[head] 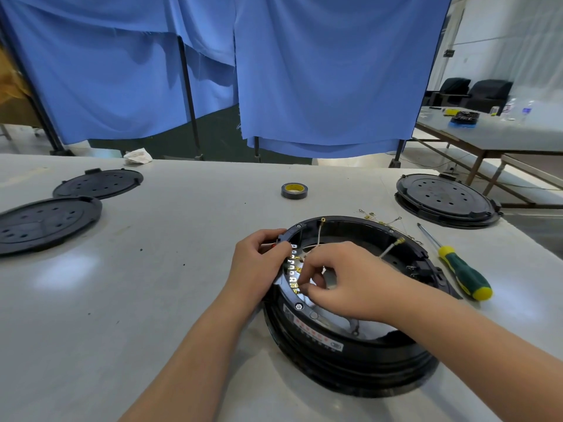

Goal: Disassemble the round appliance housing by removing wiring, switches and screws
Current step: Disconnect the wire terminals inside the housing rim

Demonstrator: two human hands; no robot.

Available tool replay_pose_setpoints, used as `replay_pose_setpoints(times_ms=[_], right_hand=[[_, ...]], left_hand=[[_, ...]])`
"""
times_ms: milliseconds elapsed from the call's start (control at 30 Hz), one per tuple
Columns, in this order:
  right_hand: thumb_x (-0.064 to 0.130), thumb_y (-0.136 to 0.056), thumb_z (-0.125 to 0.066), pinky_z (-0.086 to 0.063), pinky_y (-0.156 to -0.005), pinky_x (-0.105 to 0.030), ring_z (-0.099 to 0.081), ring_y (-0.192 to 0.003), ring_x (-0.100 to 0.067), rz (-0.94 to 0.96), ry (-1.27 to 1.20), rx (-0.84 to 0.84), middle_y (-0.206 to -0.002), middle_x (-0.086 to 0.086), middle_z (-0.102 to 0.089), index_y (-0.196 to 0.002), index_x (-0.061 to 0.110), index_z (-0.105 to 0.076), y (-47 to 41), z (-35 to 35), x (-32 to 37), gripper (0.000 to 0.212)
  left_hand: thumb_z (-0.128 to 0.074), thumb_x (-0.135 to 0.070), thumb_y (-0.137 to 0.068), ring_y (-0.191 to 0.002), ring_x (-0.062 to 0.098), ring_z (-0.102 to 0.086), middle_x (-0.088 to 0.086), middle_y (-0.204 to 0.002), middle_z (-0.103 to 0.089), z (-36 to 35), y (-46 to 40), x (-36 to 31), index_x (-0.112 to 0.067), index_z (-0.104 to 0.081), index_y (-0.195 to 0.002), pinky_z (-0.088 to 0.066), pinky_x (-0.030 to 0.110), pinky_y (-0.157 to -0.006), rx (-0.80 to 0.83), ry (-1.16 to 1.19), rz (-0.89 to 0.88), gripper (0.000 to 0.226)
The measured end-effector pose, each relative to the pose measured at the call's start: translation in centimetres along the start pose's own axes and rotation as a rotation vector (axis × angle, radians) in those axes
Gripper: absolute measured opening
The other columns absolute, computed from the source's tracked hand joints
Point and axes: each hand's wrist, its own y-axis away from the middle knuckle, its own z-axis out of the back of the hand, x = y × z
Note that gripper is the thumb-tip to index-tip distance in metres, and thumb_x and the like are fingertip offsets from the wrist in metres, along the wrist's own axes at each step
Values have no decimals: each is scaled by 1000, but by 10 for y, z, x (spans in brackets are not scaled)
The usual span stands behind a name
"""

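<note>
The two bare forearms enter from the lower edge and meet over the round appliance housing (350, 345), which is seated on the white table (137, 300) directly in front of the person, slightly right of centre. The housing is a black ring with its interior exposed. A printed label is visible on its near wall.

The left hand (259, 263) is placed on the housing's left rim. Its fingers are curled over the rim edge and closed against it, beside a row of brass terminals (293, 269) mounted along the inner left side.

The right hand (350, 278) is held inside the ring. Its thumb and forefinger are pressed together in a pinch at the lower end of the terminal row; whether a wire or a terminal is held cannot be determined. The remaining fingers are curled. Thin pale wires (318, 239) are strung from the far rim toward the right hand.

A green-and-yellow-handled screwdriver (457, 266) is laid on the table just right of the housing. Loose wires with brass lugs (384, 220) are scattered beyond the far rim. A roll of dark tape (294, 190) is positioned farther back. Two black perforated discs (48, 220) are set at the left, and a further round black unit (444, 201) at the far right. Blue curtains (320, 71) are hung behind the table.
</note>
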Motion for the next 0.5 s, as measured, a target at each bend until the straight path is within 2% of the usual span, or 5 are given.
replay_pose_setpoints(times_ms=[67, 233, 333, 500], right_hand=[[24, -79, -65, -43, -67, -19, -53, -72, -1, 1, 4, 21, -65, 16, -56, -74, 30, -65, -1, 0, -2, 8], [27, -82, -64, -46, -74, -28, -52, -77, -5, 17, 66, 37, -73, 12, -55, -73, 30, -62, -3, 1, -1, 10], [27, -81, -62, -46, -71, -31, -52, -75, -8, 24, 127, 30, -71, 8, -56, -69, 27, -57, -2, 0, 3, 13], [21, -78, -59, -29, -57, -16, -43, -63, -2, 50, 177, 31, -59, 15, -42, -57, 33, -40, 0, -2, 6, 30]], left_hand=[[-61, 0, -80, -62, 6, -68, -7, -68, -73, 0, 0, 0, -28, -72, -82, -51, 17, -53, 2, 12, 10, 30], [-61, -1, -80, -61, 6, -68, -6, -68, -73, 0, 1, 0, -28, -73, -82, -51, 17, -52, 6, 22, 26, 29], [-61, 1, -80, -59, 5, -67, -6, -66, -72, 0, 1, -1, -26, -72, -83, -49, 16, -50, 2, 29, 28, 29], [-61, 0, -80, -61, 4, -67, -6, -67, -72, 0, 1, -1, -27, -72, -82, -50, 17, -51, -12, 10, 21, 29]])
